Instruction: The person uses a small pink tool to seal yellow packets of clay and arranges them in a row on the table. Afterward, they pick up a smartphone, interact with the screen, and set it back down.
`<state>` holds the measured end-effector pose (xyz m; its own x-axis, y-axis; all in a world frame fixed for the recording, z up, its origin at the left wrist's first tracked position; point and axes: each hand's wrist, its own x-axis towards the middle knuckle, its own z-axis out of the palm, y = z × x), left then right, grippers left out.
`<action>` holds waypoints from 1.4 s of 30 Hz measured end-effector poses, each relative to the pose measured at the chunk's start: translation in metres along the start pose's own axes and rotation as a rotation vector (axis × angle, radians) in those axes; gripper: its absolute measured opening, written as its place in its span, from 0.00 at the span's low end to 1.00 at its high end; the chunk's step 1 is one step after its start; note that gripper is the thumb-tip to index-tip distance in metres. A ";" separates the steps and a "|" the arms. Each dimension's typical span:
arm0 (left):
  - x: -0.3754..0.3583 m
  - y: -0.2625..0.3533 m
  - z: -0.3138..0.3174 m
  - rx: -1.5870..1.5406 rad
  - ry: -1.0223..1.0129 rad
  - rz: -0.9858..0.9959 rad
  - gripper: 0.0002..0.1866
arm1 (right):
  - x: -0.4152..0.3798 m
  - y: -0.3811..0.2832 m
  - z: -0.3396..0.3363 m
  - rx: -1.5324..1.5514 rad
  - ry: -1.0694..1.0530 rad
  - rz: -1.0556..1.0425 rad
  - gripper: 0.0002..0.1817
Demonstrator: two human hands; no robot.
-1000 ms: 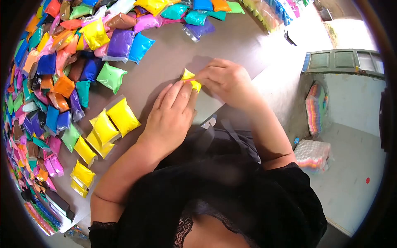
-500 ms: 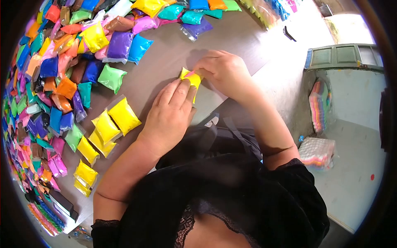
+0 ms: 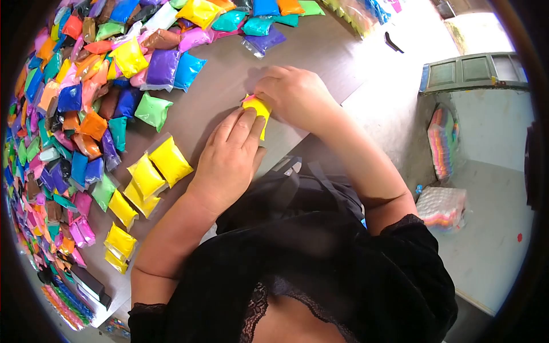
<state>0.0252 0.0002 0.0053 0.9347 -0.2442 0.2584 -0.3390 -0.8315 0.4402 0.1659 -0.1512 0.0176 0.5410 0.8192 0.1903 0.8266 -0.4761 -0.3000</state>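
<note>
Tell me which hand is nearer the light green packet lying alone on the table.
Left. The left hand lies just right of the light green packet; the right hand is farther off, beyond the yellow packet both hands press.

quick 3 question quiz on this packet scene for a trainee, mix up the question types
1. True or false: both hands touch the yellow packet on the table.
2. Which colour are the packets set in a group of their own, just beside the left hand? A) purple B) yellow C) brown
3. Fill in: the right hand holds the packet at its ____ end, away from the person.

Key
1. True: the left hand's fingers press on it and the right hand has a grip on it.
2. B, yellow; the mixed-colour packets lie heaped further out.
3. Far.
</note>
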 end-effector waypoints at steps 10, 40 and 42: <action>-0.001 0.001 0.001 0.021 0.016 0.027 0.25 | -0.002 0.003 -0.004 0.028 -0.046 0.000 0.05; -0.002 -0.001 0.007 0.033 -0.016 0.074 0.23 | -0.042 0.006 -0.009 0.242 0.251 0.301 0.06; -0.003 -0.001 0.008 0.026 -0.018 0.065 0.23 | -0.038 -0.007 -0.005 0.287 0.203 0.136 0.05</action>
<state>0.0240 -0.0024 -0.0029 0.9127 -0.3066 0.2701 -0.3961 -0.8263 0.4004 0.1406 -0.1808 0.0166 0.6860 0.6611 0.3039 0.6840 -0.4435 -0.5792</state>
